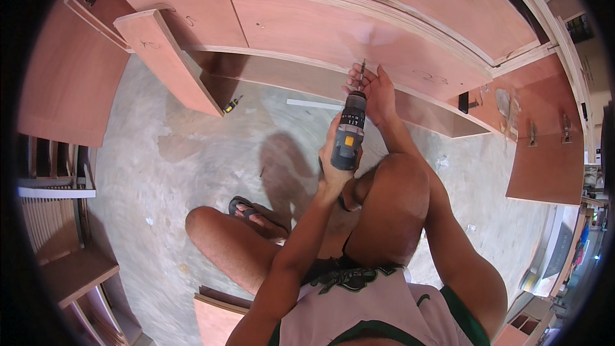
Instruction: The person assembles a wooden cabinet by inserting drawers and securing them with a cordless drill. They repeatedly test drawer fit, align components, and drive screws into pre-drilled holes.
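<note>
My left hand is wrapped round the grip of a dark cordless drill with a yellow patch on its body. The drill's thin bit points away from me, toward a pinkish wooden drawer front with pencil marks. Whether the bit touches that front I cannot tell. Close behind the bit and chuck, my right hand is open, palm facing up, with thumb and fingers apart. Part of its fingers is hidden by the bit and chuck.
A pink cabinet door stands swung out at the left. By its lower corner a yellow-and-black screwdriver lies on the grey floor. A white strip rests along the cabinet base. Another hinged door hangs at the right.
</note>
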### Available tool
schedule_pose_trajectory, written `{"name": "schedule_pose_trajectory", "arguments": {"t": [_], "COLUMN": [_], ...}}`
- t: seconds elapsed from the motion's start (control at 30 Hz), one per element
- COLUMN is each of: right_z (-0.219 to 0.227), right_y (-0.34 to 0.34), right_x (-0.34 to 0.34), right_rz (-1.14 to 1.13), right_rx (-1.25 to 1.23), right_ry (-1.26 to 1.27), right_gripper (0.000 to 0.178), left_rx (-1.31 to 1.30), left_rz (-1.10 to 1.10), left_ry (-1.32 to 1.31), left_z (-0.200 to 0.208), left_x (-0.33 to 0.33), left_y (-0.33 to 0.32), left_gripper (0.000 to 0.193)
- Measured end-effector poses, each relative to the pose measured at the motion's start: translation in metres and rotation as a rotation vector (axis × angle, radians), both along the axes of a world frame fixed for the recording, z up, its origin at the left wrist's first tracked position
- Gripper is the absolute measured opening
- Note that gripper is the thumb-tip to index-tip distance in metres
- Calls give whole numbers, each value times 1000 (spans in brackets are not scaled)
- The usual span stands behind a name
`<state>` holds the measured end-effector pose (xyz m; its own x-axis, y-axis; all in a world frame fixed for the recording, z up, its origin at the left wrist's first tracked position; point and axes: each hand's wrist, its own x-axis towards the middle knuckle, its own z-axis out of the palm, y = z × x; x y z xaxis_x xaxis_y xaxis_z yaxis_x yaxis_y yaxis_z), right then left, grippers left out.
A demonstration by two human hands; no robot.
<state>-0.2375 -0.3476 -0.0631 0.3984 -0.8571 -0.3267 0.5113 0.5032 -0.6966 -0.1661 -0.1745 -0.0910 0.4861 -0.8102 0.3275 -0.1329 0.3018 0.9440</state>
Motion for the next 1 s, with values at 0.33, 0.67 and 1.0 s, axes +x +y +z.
{"name": "schedule_pose_trajectory", "arguments": {"t": [0.33,0.67,1.0], "right_z": [-20,-9,12], "right_y": [-3,1,-12], "right_x": [-12,-16,27], "right_rz": [-27,-32,57], "right_rx": [21,-68,7], "right_ry": [-55,91,206], "right_gripper": [52,41,46], "left_rx": [-9,-16,-7], "left_rz": [67,38,147], "left_ry": [-46,-28,-87], "left_z": [-8,-13,-24], "left_x": [-2,-3,32], "left_y": [-13,-15,15], "left_gripper": [80,81,74]}}
